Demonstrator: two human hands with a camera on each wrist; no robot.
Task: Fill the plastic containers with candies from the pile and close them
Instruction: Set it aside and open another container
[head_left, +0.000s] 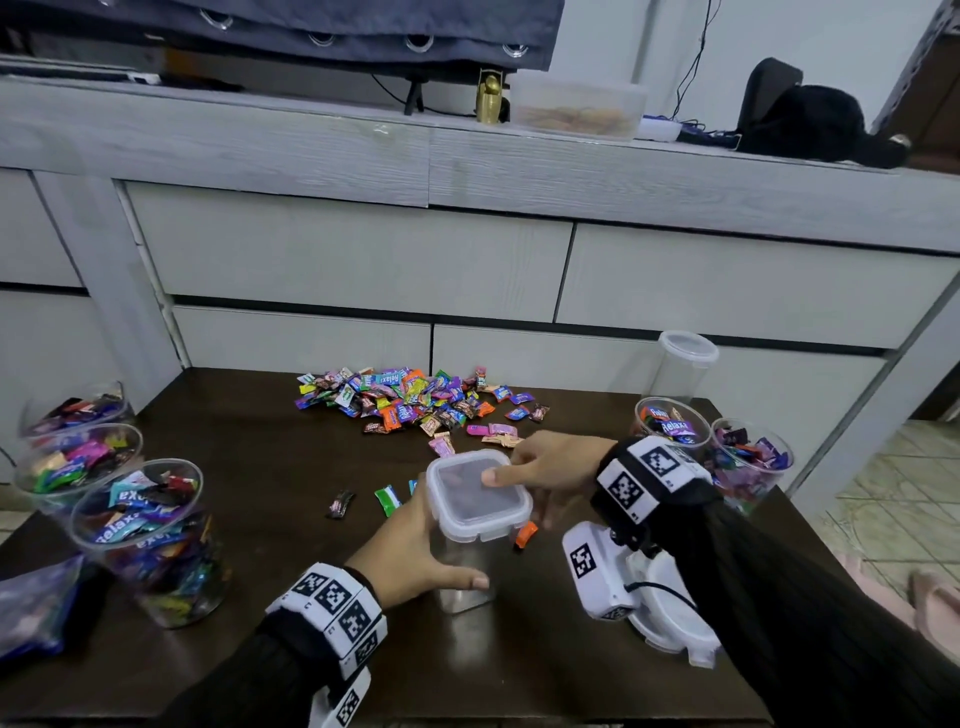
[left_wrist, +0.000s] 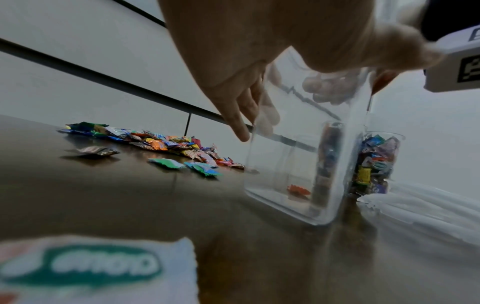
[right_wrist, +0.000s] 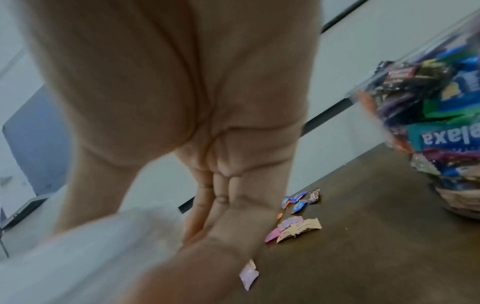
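A clear square plastic container (head_left: 462, 571) stands upright on the dark table (head_left: 260, 597) and looks empty. My left hand (head_left: 410, 545) grips its body, thumb on the near side. A white-rimmed lid (head_left: 478, 493) sits on top. My right hand (head_left: 550, 462) holds that lid, thumb pressed on its top and fingers curled over the far edge. The candy pile (head_left: 410, 397) lies behind, near the table's back edge. The left wrist view shows the container (left_wrist: 293, 164) and the pile (left_wrist: 155, 144). In the right wrist view my right hand (right_wrist: 207, 144) covers the blurred lid (right_wrist: 103, 257).
Open cups full of candies stand at the left (head_left: 140, 535) and the right (head_left: 748, 462). An empty lidded container (head_left: 680, 364) is at the back right. Loose candies (head_left: 340, 504) and an orange one (head_left: 525, 534) lie around the container. A blue bag (head_left: 36, 613) lies far left.
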